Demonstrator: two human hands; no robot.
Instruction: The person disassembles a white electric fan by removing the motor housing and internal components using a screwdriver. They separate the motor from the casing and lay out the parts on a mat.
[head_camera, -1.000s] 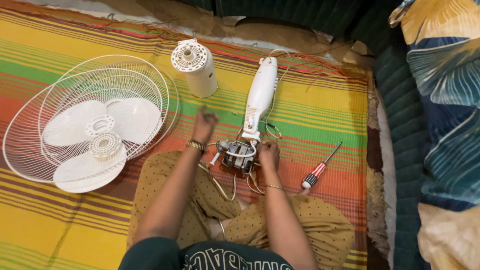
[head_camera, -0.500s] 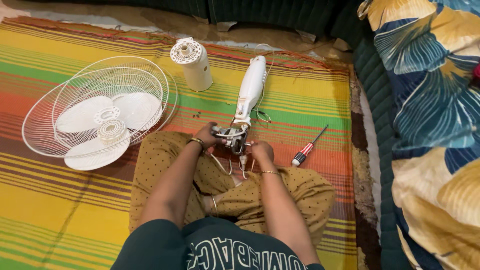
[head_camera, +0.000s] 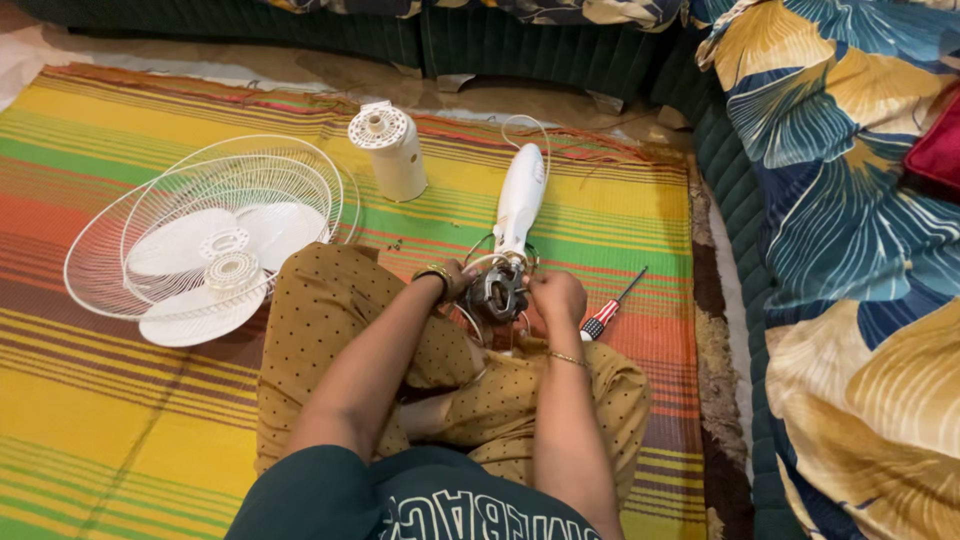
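Observation:
I sit cross-legged on a striped mat. Between my knees lies a bare fan motor (head_camera: 497, 290) with loose wires, joined to a white fan neck (head_camera: 521, 200) that points away from me. My left hand (head_camera: 455, 280) grips the motor's left side. My right hand (head_camera: 558, 296) holds its right side, fingers curled against the metal. A screwdriver (head_camera: 612, 307) with a red, white and blue handle lies on the mat just right of my right hand.
Two white wire fan guards (head_camera: 215, 225) with a white blade (head_camera: 190, 315) and hub lie at left. A white motor cover (head_camera: 390, 150) stands upright beyond them. A dark green sofa (head_camera: 730, 170) with blue and yellow leaf cushions (head_camera: 860, 250) borders the mat at right and back.
My left hand came off the mat onto the motor. Both hands drew the motor closer to my lap, and the view shifted so everything sits nearer.

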